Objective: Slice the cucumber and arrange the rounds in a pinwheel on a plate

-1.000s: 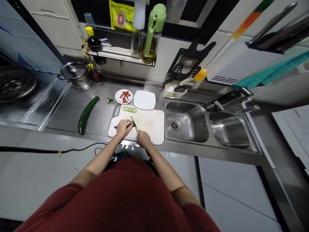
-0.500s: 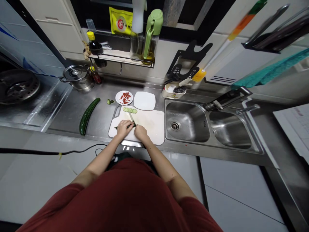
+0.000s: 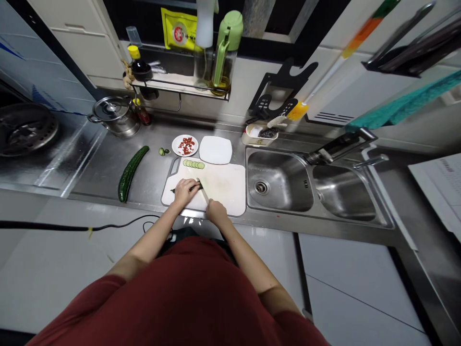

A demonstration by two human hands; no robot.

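Note:
On the white cutting board point(image 3: 230, 192), my left hand point(image 3: 185, 191) presses down on dark green cucumber pieces point(image 3: 196, 185), its fingers bent over them. My right hand point(image 3: 216, 211) is closed round the handle of a knife point(image 3: 204, 191). The blade points away from me and lies close beside the right end of the pieces. A row of pale cucumber slices point(image 3: 193, 164) lies near the board's far edge. A whole cucumber point(image 3: 132, 174) rests on the steel counter to the left of the board.
Behind the board are a plate of chopped red pieces point(image 3: 185, 145) and a white square plate point(image 3: 215, 150). Small cucumber ends point(image 3: 163, 151) lie left of them. A double sink point(image 3: 281, 180) is at the right, a lidded pot point(image 3: 115, 116) at the back left.
My right hand has drawn the knife back toward me and slightly right, out of the space beside my left fingers. My left hand has stayed on the cucumber pieces.

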